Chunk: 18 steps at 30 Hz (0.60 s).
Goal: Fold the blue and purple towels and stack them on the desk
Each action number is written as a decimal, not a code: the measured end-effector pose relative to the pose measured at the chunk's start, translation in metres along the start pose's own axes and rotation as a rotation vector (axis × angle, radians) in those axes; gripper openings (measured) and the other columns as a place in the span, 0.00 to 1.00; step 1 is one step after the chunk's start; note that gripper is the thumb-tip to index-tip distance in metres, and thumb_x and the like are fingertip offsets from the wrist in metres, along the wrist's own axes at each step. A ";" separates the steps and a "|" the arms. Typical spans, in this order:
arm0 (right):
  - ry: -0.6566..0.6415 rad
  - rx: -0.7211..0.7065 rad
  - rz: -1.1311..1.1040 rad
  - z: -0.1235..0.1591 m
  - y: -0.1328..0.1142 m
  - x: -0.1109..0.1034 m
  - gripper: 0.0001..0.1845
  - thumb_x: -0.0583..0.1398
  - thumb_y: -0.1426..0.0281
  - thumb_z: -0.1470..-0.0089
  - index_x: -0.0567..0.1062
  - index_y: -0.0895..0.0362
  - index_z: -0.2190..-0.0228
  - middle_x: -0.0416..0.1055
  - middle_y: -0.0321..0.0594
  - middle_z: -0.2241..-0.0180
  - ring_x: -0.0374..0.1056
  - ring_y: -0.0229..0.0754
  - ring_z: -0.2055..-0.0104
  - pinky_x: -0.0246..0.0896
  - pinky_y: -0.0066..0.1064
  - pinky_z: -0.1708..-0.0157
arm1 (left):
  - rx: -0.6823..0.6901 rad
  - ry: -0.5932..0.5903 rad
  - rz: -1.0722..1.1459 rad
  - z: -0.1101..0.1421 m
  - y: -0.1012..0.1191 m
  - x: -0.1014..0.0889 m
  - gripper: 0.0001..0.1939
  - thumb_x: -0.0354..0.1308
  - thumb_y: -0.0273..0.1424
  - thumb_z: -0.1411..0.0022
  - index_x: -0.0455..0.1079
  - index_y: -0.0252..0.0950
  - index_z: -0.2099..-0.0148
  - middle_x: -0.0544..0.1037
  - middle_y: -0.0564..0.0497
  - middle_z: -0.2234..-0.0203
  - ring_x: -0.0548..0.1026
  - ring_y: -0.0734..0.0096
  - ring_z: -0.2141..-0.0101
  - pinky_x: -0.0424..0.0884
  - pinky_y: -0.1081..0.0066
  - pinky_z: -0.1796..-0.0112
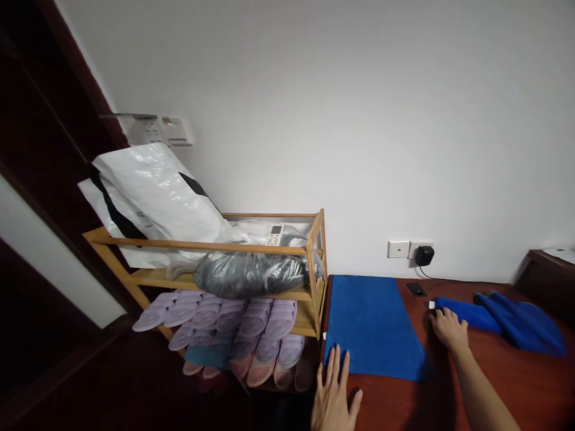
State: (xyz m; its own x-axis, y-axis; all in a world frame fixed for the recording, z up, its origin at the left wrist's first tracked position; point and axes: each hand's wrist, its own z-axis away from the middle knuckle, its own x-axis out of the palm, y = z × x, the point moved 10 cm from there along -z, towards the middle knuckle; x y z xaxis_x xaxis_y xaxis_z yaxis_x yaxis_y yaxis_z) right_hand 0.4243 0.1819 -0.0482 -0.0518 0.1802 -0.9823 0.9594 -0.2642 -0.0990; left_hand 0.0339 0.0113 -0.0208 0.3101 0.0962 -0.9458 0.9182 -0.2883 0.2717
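A flat blue cloth [372, 323] lies spread on the reddish-brown wooden table [386, 404], with a small white tag at its left edge. My left hand [335, 389] is open at the cloth's near left corner, fingers spread and fingertips over its edge. My right hand [449, 330] is on the left end of a folded blue cloth [478, 315], fingers bent over its near edge beside a white tag; the fingertips are partly hidden. Touching that folded piece on the right is a crumpled blue cloth [530, 326].
Left of the table stands a wooden shoe rack [314, 269] with several lilac slippers [256, 317], a white plastic bag [157, 197], a dark bundle in clear plastic [256, 272] and a remote control [275, 234]. A black plug adapter [424, 255] sits in the wall socket, its cable running right.
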 end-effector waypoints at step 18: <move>0.882 0.454 -0.229 0.089 0.186 -0.257 0.23 0.49 0.65 0.52 0.71 0.66 0.59 0.68 0.61 0.64 0.63 0.58 0.57 0.58 0.44 0.63 | -0.024 0.048 -0.043 0.000 0.003 -0.004 0.32 0.42 0.40 0.35 0.35 0.43 0.33 0.39 0.48 0.34 0.42 0.59 0.36 0.49 0.52 0.41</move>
State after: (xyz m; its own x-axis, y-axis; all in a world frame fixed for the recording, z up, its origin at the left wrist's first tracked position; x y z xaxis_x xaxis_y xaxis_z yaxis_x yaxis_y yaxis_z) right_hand 0.5915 0.0019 0.1711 0.1786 0.8573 -0.4828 0.7464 -0.4377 -0.5013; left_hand 0.0355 0.0094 -0.0157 0.2814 0.1538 -0.9472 0.9364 -0.2599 0.2360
